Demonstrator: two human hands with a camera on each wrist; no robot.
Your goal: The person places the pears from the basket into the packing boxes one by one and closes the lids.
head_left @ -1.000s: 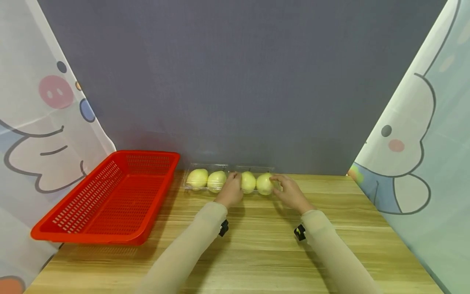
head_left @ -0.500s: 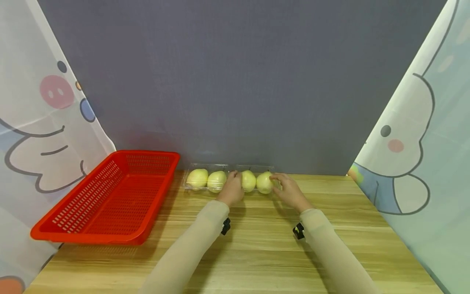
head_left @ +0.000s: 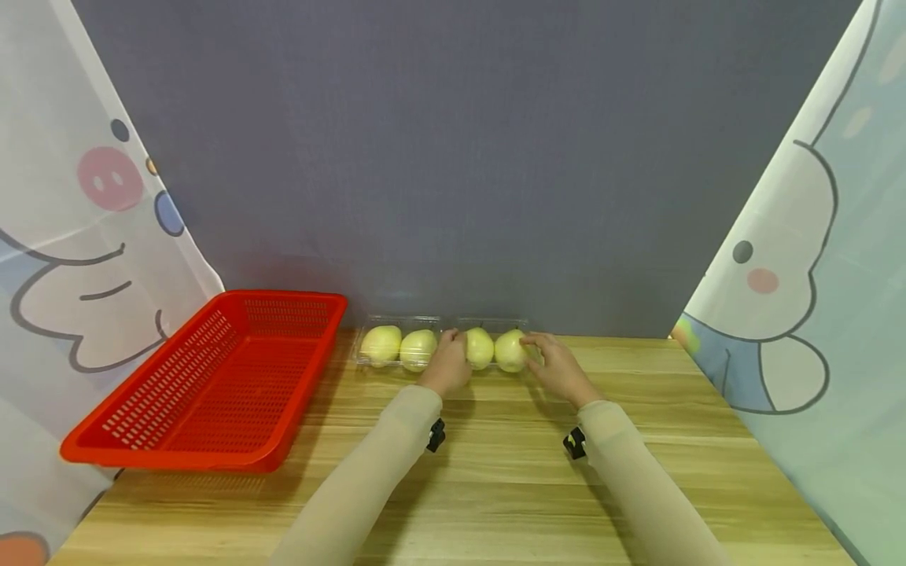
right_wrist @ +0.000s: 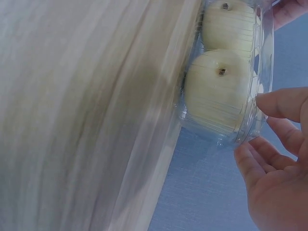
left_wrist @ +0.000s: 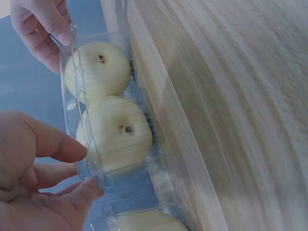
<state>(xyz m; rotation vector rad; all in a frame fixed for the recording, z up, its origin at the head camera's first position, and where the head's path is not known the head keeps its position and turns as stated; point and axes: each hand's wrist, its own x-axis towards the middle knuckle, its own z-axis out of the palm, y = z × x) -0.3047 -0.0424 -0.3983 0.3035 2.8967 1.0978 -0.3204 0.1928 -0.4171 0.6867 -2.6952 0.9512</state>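
A clear plastic clamshell box [right_wrist: 248,113] holds two pale yellow pears, the nearer one [left_wrist: 115,132] showing its dark blossom end in the left wrist view. My left hand [head_left: 447,365] pinches the box's left end, thumb and fingertips on its rim. At the opposite end my right hand [head_left: 557,369] grips the rim between thumb and fingers, with the right-hand pear [head_left: 510,350] just beside it. The box's lid is closed over the fruit. Just left of my left hand stands a second clear box [head_left: 359,360] with two similar pears [head_left: 418,349].
A red slotted plastic basket [head_left: 265,393] stands on the left of the wooden table [head_left: 510,487]. Both boxes stand at the table's back edge, against a grey upright panel [head_left: 467,157]. Printed cartoon sheets [head_left: 835,314] hang at both sides.
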